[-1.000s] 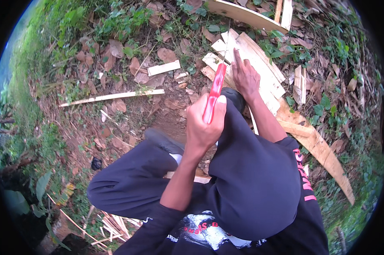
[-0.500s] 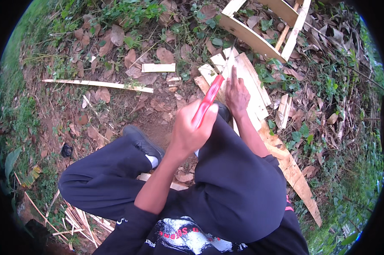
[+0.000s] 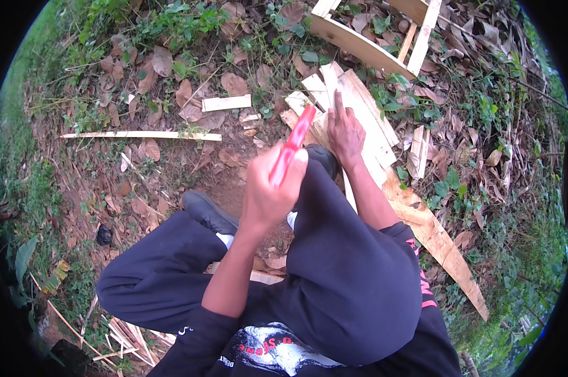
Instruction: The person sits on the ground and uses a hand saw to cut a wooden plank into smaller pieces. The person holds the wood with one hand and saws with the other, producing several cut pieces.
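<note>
My left hand (image 3: 272, 182) is closed around the red handle (image 3: 292, 146) of a tool, held above the ground beside my right knee. Its blade is hard to make out against the wood. Pale boards (image 3: 360, 103) lie stacked in front of my right shoe (image 3: 321, 161). On top of them rests my right hand (image 3: 346, 135), the index finger stretched forward along the wood and the other fingers partly bent. Shorter wood pieces (image 3: 316, 90) stick out at the stack's far left end.
A wooden frame (image 3: 359, 45) stands beyond the boards. A long stained plank (image 3: 444, 245) runs along my right side. A thin strip (image 3: 142, 134) and a short slat (image 3: 226, 103) lie to the left. Several sticks (image 3: 130, 342) are heaped at lower left, among dry leaves and plants.
My left hand has drawn back slightly to the left with the red-handled tool, whose thin blade showed over the boards before. My right hand stays on the wood.
</note>
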Available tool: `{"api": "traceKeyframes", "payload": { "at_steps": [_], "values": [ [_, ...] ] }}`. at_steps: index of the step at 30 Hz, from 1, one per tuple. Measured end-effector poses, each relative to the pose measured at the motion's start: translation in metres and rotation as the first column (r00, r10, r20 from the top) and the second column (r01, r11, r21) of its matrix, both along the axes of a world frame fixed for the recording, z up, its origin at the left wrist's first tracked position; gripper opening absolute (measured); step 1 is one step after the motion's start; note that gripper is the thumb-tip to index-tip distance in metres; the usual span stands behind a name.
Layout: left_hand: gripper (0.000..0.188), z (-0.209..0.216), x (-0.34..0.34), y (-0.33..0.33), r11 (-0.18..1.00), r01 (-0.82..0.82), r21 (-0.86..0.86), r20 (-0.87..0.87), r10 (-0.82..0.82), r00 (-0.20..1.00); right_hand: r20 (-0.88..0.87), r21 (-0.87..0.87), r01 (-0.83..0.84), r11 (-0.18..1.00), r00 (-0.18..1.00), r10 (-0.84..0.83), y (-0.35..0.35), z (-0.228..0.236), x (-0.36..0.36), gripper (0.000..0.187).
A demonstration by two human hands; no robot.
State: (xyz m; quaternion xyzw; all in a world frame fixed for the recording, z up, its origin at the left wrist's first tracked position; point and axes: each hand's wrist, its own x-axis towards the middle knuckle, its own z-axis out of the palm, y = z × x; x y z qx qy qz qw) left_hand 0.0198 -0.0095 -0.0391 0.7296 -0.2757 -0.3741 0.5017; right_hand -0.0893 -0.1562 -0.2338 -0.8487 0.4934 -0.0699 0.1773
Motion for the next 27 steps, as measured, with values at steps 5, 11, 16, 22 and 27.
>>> {"api": "traceKeyframes", "payload": {
  "at_steps": [5, 11, 16, 22, 27],
  "values": [
    [0.025, 0.002, 0.003, 0.009, 0.999, 0.039, 0.006, -0.013, -0.039, 0.999, -0.001, 0.001, -0.001, 1.000, 1.000, 0.001, 0.002, -0.002, -0.004, 0.053],
    [0.024, 0.008, 0.002, 0.010, 0.998, 0.056, 0.036, -0.039, -0.054, 0.998, -0.007, -0.003, 0.015, 1.000, 1.000, -0.015, 0.004, -0.001, -0.002, 0.053],
    [0.025, 0.007, -0.006, 0.029, 1.000, 0.017, 0.024, -0.030, -0.017, 0.999, 0.023, 0.000, -0.002, 1.000, 1.000, 0.002, 0.008, -0.001, 0.000, 0.053],
    [0.029, 0.009, -0.001, 0.024, 0.999, 0.030, 0.014, 0.021, -0.030, 0.999, 0.022, -0.034, 0.012, 0.999, 1.000, -0.011, -0.001, -0.006, 0.000, 0.053],
    [0.029, 0.001, 0.003, 0.023, 0.999, 0.026, 0.020, -0.054, -0.025, 0.998, -0.005, 0.029, 0.036, 0.999, 0.999, -0.035, -0.004, 0.000, -0.008, 0.054]
  ]
}}
